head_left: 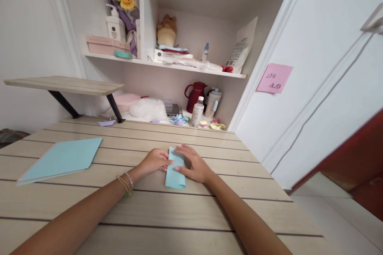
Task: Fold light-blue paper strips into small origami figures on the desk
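Observation:
A light-blue sheet of paper (174,177), folded into a narrow upright strip, lies on the slatted wooden table in front of me. Its near right corner curls up a little. My left hand (155,161) grips the strip's left edge, thumb on top and the other fingers curled at the side. Across the right part of the strip lies my right hand (193,164), its fingers stretched out and apart, thumb touching the paper. Part of the strip's right side is hidden under that hand.
At left on the table (128,215) rests a stack of light-blue paper (64,157). A small raised shelf (66,84) stands behind it. Along the back are a plastic bottle (197,111), a red jug (196,96), a tumbler (213,103) and folded paper pieces (178,119).

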{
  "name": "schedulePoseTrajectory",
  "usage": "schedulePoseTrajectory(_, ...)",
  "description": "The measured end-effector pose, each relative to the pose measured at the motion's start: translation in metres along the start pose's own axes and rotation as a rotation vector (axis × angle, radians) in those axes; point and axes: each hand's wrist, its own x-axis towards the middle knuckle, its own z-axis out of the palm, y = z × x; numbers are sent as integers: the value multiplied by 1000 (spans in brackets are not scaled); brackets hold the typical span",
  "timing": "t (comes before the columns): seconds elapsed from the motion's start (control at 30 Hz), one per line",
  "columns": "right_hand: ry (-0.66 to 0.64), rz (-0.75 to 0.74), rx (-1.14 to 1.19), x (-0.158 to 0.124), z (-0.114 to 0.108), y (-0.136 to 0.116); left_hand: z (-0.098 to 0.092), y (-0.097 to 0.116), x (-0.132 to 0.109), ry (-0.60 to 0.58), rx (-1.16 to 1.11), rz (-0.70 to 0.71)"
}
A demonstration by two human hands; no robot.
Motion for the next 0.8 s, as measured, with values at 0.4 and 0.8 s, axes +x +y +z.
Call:
schedulePoseTrajectory(0.4, -166, 19, -58, -7, 3, 7, -48, 9, -41, -45, 930, 606)
schedulePoseTrajectory(0.8, -153, 4, -90, -5, 5, 5, -47, 5, -36, -257, 976, 647)
